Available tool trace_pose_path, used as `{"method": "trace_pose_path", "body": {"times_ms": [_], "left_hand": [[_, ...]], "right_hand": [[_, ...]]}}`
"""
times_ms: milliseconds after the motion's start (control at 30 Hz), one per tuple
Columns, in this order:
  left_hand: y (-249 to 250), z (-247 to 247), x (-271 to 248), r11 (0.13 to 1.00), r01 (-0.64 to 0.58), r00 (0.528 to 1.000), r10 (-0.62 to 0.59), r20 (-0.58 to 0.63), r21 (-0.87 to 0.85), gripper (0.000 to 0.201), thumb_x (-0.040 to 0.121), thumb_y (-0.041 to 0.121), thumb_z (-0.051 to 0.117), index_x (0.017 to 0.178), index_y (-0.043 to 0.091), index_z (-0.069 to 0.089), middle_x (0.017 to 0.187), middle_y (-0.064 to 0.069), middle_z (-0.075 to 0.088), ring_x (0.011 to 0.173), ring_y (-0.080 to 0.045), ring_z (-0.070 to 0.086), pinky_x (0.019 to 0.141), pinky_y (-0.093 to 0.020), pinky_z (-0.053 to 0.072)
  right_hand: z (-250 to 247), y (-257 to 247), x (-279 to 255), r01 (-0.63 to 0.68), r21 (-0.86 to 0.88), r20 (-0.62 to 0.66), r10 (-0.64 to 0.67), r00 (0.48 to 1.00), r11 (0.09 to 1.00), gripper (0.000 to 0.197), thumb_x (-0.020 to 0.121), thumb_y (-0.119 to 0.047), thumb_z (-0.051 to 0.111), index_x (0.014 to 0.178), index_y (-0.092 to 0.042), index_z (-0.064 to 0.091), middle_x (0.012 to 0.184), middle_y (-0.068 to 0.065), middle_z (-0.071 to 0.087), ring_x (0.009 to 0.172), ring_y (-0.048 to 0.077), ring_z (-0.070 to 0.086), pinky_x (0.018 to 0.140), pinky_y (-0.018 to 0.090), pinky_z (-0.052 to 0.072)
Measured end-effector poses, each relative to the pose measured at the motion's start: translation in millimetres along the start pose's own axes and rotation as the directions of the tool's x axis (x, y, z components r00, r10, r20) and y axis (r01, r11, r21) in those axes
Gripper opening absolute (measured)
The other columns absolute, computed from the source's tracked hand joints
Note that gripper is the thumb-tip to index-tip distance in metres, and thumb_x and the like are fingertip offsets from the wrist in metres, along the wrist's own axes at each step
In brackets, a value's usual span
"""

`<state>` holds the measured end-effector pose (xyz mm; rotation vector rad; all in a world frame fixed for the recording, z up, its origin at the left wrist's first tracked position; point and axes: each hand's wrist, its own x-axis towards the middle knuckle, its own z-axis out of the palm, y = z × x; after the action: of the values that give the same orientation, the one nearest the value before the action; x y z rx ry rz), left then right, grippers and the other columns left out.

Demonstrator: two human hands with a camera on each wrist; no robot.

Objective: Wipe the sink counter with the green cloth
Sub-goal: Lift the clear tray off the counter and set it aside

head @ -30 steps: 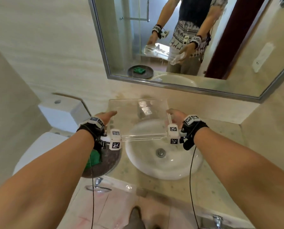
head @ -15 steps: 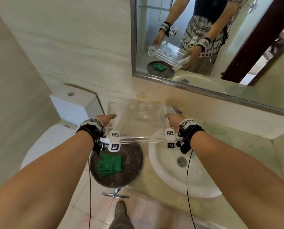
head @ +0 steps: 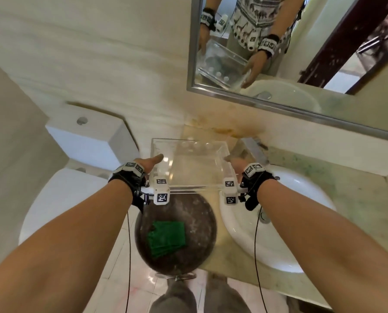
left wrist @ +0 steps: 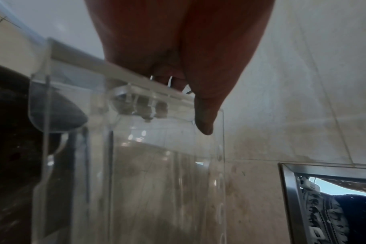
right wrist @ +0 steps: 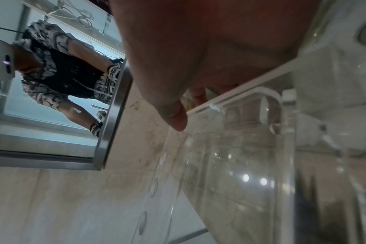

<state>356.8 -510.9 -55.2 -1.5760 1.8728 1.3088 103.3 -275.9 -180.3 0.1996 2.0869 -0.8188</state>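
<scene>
While both hands carry it, the clear acrylic tray (head: 189,164) sits level in the air above the sink counter (head: 355,199). Left hand (head: 146,164) grips the tray's left wall, thumb on the rim, fingers curled through a handle slot. Right hand (head: 238,164) clamps the right wall likewise. Green cloth (head: 167,238) lies folded on a dark round stool (head: 195,222), below the tray's near edge, left of the white basin (head: 301,199). Nothing touches the cloth.

Clear glossy plastic tray (head: 195,163), green cloth (head: 167,238), glossy white sink (head: 301,222)
</scene>
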Motion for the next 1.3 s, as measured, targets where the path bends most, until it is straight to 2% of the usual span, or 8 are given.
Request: {"method": "trace_pose_path", "body": {"times_ms": [133,267,467,600,800,1033,1233,1300], "left_hand": [[9,3,23,0.999,-0.007,1.000,0.006,-0.018,-0.031,0.084,0.077,0.075,0.057,0.121,0.004,0.058,0.098,-0.016,0.065,0.093,-0.033,0.063,0.094,-0.045,0.050],[20,8,57,0.995,-0.092,0.996,0.092,0.007,0.040,0.077,0.084,0.072,0.048,0.138,0.017,0.047,0.127,-0.013,0.060,0.102,-0.034,0.063,0.093,-0.051,0.050],[53,20,80,0.991,-0.107,0.994,0.107,0.005,0.079,0.078,0.091,0.063,0.047,0.154,0.024,0.024,0.152,-0.011,0.038,0.125,-0.036,0.051,0.098,-0.047,0.046],[66,32,99,0.989,-0.129,0.992,0.128,0.016,0.076,0.076,0.093,0.057,0.048,0.155,0.023,0.021,0.155,-0.011,0.033,0.132,-0.036,0.045,0.104,-0.049,0.041],[75,43,120,0.986,-0.148,0.989,0.145,0.039,0.079,0.083,0.085,0.057,0.061,0.153,0.024,0.027,0.147,-0.014,0.045,0.125,-0.037,0.050,0.095,-0.049,0.046],[86,49,131,0.985,-0.157,0.987,0.154,0.047,0.065,0.086,0.086,0.049,0.066,0.154,0.022,0.022,0.154,-0.011,0.034,0.134,-0.036,0.042,0.098,-0.049,0.042],[94,52,135,0.984,-0.177,0.984,0.176,0.041,0.029,0.086,0.085,0.047,0.069,0.153,0.020,0.024,0.153,-0.010,0.036,0.134,-0.035,0.042,0.103,-0.047,0.038],[95,52,138,0.983,-0.183,0.983,0.182,0.038,0.031,0.086,0.085,0.046,0.069,0.153,0.019,0.024,0.152,-0.011,0.037,0.135,-0.034,0.041,0.106,-0.047,0.037]], "right_hand": [[9,2,37,-0.017,-0.006,0.040,0.017,0.999,1.000,0.105,0.037,-0.069,0.074,0.130,-0.025,0.053,0.134,0.010,0.056,0.106,0.039,0.061,0.090,0.057,0.050],[11,-42,-50,0.117,-0.052,-0.005,-0.117,0.993,0.992,0.068,0.085,-0.052,0.052,0.141,-0.014,0.045,0.145,0.014,0.043,0.128,0.036,0.045,0.106,0.042,0.039],[11,-45,-45,0.136,-0.044,-0.040,-0.138,0.990,0.990,0.053,0.095,-0.036,0.046,0.142,-0.013,0.041,0.148,0.015,0.036,0.129,0.034,0.042,0.097,0.037,0.036],[13,-40,-38,0.031,0.152,-0.090,-0.018,0.996,0.988,0.068,0.085,-0.043,0.057,0.144,-0.012,0.038,0.132,0.010,0.048,0.109,0.030,0.051,0.080,0.035,0.037],[15,-37,-31,0.005,0.223,-0.094,0.016,0.995,0.975,0.074,0.087,-0.040,0.057,0.149,-0.014,0.027,0.149,0.008,0.037,0.129,0.030,0.044,0.085,0.031,0.032],[21,-44,-21,0.021,0.308,-0.111,0.013,0.994,0.951,0.088,0.061,-0.052,0.063,0.137,-0.013,0.045,0.136,0.011,0.051,0.109,0.031,0.054,0.083,0.038,0.042],[21,-48,-22,0.042,0.352,-0.119,0.001,0.993,0.935,0.079,0.067,-0.044,0.066,0.137,-0.015,0.043,0.131,0.007,0.052,0.104,0.030,0.053,0.084,0.038,0.042],[24,-48,-19,0.033,0.364,-0.125,0.014,0.992,0.931,0.092,0.056,-0.051,0.066,0.138,-0.019,0.040,0.131,0.006,0.050,0.103,0.030,0.053,0.091,0.043,0.045]]}}
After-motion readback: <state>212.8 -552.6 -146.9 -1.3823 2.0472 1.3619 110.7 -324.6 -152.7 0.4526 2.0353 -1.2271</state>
